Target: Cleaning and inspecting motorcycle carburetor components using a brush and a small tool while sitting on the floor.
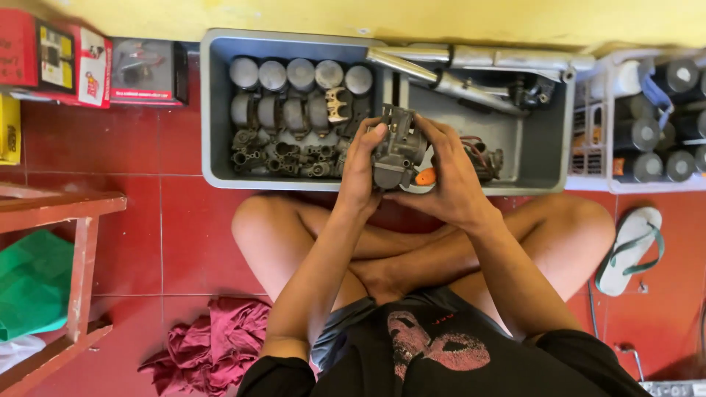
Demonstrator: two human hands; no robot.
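Note:
I sit cross-legged on a red tiled floor and hold a grey metal carburetor (397,151) up in front of me with both hands. My left hand (362,165) grips its left side, thumb on top. My right hand (448,176) wraps its right side and also holds an orange-handled tool (425,176) under the palm. Behind the carburetor stands a grey plastic tray (213,110) filled with several more carburetors and metal cylinders (294,103) on its left half.
Metal tubes (456,73) lie across the tray's right half. A white crate (599,158) of dark cylinders stands at right, a sandal (629,250) beside my knee. Red boxes (66,62) at upper left, a wooden frame (81,272) with green cloth left, a maroon rag (213,345) below.

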